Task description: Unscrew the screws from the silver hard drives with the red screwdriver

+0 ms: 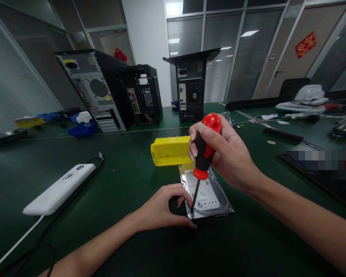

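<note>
A silver hard drive [222, 192] with a white label lies flat on the green table. My right hand [230, 154] is wrapped around the red and black handle of a screwdriver [204, 154], which tilts slightly. The metal shaft points down, and its tip meets the drive's near left corner. At that same corner, my left hand [164, 207] curls its thumb and fingers around the edge, gripping the drive. Whether a screw sits under the tip is too small to tell. Just behind the drive stands a yellow plastic bin [171, 152], partly covered by my right hand.
A white power strip [60, 188] with cables lies on the left. Computer cases [98, 88] stand at the back, with another case [190, 88] near the centre. A dark flat device [320, 177] rests at the right. Blue bins [82, 129] and loose parts lie farther off.
</note>
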A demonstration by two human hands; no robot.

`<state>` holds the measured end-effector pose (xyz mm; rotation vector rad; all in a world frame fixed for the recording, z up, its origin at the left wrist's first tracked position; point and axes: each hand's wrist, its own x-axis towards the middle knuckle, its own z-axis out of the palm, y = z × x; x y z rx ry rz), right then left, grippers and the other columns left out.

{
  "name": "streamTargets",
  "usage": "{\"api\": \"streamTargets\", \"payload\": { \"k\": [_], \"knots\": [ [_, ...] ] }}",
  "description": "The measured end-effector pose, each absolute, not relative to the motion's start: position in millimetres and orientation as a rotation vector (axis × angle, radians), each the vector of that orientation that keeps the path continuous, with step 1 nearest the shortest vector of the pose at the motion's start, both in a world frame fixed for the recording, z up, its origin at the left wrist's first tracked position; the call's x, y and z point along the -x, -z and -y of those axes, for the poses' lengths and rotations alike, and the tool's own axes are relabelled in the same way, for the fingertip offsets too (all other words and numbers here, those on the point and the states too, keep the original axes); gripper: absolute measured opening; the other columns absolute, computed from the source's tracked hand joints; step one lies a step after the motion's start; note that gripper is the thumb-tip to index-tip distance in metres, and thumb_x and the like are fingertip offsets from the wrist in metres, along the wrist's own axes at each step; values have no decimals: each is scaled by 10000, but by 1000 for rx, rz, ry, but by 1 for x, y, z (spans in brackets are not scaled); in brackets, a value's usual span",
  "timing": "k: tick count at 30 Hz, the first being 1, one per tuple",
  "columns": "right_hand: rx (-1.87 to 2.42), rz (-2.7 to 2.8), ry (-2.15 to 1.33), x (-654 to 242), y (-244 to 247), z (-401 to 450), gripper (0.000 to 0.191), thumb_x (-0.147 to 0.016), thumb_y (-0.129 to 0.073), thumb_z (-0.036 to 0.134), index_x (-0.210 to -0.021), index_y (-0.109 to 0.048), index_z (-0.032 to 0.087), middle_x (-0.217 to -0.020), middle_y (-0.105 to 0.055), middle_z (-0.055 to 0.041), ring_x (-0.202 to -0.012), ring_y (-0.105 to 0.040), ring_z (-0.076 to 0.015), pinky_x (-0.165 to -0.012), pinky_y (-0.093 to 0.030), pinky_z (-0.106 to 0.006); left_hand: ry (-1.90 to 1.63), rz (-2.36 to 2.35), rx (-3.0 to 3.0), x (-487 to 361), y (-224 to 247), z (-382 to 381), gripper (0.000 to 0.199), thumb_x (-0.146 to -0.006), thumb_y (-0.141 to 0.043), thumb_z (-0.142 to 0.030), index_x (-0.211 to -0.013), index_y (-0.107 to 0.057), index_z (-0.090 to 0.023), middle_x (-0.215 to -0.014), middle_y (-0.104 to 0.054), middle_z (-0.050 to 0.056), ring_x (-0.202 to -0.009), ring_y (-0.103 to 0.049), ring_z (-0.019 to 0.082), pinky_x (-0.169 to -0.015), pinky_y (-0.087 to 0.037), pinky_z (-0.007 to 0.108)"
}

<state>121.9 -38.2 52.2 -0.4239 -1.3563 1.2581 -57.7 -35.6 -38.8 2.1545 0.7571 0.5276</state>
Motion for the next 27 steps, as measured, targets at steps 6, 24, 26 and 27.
{"api": "streamTargets", "payload": {
  "k": [6, 24, 26, 27],
  "knots": [
    [372, 1297, -1351, -117, -55, 43, 187, -870, -574, 350, -990, -531, 214, -883, -597, -1, -722, -605, -114, -655, -525, -251, -535, -772, -2169, 56, 38, 37, 291, -662, -823, -304, -801, -620, -149, -766, -498, -30, -721, -455, 135, -636, -339, 224],
    [310, 1258, -1476, -108, -47, 51, 296, -917, -453, 462, -1059, -543, 217, -903, -569, -16, -689, -552, -111, -640, -492, -253, -511, -802, -2191, 55, 34, 38, 315, -670, -814, -336, -814, -608, -147, -770, -515, -27, -727, -472, 138, -641, -358, 227],
    [324, 1253, -1456, -108, -46, 51, 303, -884, -520, 474, -1064, -500, 231, -853, -567, 2, -639, -533, -102, -611, -482, -248, -513, -803, -2201, 55, 35, 38, 317, -673, -811, -352, -818, -613, -150, -765, -507, -29, -720, -464, 136, -634, -353, 225],
    [345, 1256, -1445, -109, -46, 51, 318, -858, -575, 459, -1062, -474, 238, -812, -562, 16, -615, -523, -98, -593, -474, -241, -512, -805, -2205, 55, 35, 38, 319, -674, -809, -358, -822, -616, -152, -763, -504, -30, -717, -460, 135, -630, -351, 224]
  ]
}}
